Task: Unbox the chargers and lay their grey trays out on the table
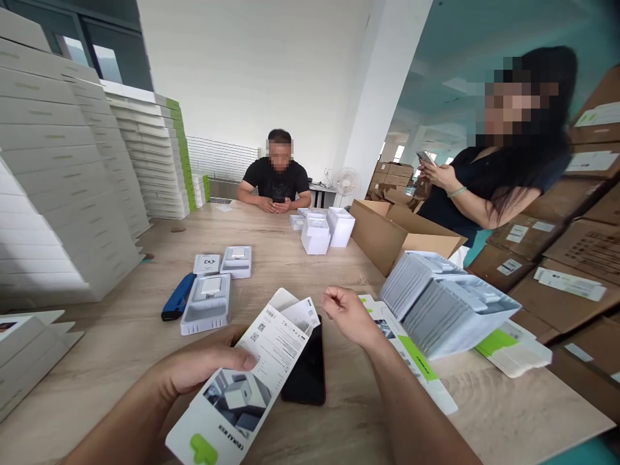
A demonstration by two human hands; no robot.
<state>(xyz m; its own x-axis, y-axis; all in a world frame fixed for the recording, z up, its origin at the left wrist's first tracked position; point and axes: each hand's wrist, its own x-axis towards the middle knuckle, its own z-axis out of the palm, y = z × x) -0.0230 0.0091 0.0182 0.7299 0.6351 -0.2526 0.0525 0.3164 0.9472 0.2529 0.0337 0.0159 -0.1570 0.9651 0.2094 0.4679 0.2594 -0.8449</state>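
Note:
My left hand [213,361] grips a white printed box [247,381], thumb across its face. The box is tilted, its upper end open with the flap out, and a white printed card [304,314] sticks out there. Right of that end, my right hand [351,313] is held closed, apart from the box; whatever its fingers hold, if anything, is hidden. Beneath the box lies a dark phone [310,368], partly covered. Beside my right forearm are flat printed cartons [411,352] and stacks of grey-white trays [445,316].
At left lie a blue tool [178,297] and a tray with a white piece [206,316]. White boxes [53,155] are piled high at far left. An open cardboard box [382,236] stands at right. Two people hold phones: one seated [276,177], one standing [465,181].

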